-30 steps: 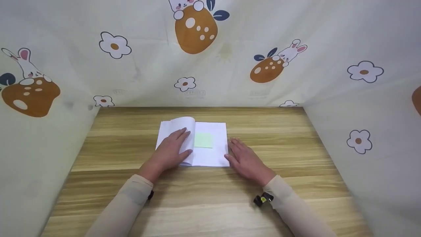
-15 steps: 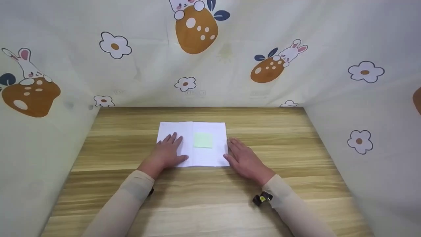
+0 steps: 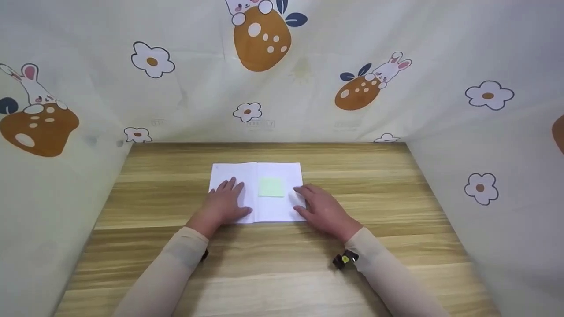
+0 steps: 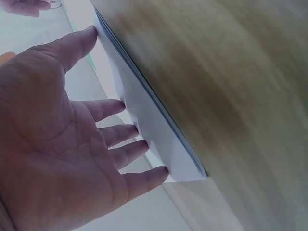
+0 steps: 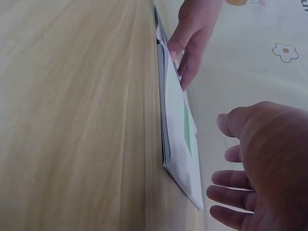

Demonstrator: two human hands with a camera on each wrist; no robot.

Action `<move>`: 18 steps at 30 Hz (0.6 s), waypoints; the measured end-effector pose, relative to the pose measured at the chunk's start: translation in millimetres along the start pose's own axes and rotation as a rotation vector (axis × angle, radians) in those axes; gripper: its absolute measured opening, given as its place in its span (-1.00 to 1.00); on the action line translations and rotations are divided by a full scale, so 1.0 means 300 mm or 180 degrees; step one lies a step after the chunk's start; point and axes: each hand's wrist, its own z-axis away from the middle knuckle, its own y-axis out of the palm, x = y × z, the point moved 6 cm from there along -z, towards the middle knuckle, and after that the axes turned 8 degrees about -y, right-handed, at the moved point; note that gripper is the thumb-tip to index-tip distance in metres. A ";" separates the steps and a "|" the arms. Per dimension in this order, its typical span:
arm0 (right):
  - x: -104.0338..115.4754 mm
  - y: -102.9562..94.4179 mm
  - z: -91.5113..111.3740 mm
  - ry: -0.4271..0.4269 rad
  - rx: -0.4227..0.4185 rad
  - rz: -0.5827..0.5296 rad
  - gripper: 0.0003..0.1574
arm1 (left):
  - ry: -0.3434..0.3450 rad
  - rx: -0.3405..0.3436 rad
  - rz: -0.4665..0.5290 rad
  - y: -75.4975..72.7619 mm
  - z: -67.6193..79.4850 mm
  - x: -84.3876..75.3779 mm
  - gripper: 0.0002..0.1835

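An open notebook (image 3: 277,211) with white pages lies flat on the wooden table. On its right page sits a pale green sticky note (image 3: 271,187). My left hand (image 3: 222,204) rests spread on the left page, its fingertips pressing the paper, as the left wrist view also shows. My right hand (image 3: 326,211) hovers at the notebook's right edge with thumb and fingers apart. In the right wrist view a gap shows between those fingers (image 5: 231,179) and the page, and nothing is held there.
The wood-grain table (image 3: 273,273) extends around the notebook on every side. A pale curtain (image 3: 198,88) printed with rabbits and flowers rises behind the table and along both sides. A small black device (image 3: 345,259) is worn at the right wrist.
The turned leaf has come down flat on the left side, and my left hand moved left and down with it. My right hand has shifted left, over the right page's edge.
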 end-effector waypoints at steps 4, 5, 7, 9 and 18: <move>0.009 0.013 -0.056 -0.0142 0.0088 0.0065 -0.32 | -0.0036 0.0036 0.0004 -0.001 0.000 0.001 -0.04; 0.012 0.017 -0.073 -0.0188 0.0111 0.0074 -0.33 | -0.0049 0.0047 0.0011 -0.001 0.000 0.002 -0.04; 0.018 0.026 -0.109 -0.0261 0.0162 0.0099 -0.34 | -0.0062 0.0066 0.0023 0.000 -0.002 0.003 -0.04; 0.026 0.036 -0.147 -0.0340 0.0215 0.0155 -0.34 | -0.0075 0.0076 0.0037 -0.002 -0.005 0.001 -0.04; 0.045 0.068 -0.287 -0.0463 0.0632 0.0383 -0.24 | -0.0054 0.0065 0.0009 -0.011 -0.016 -0.012 -0.04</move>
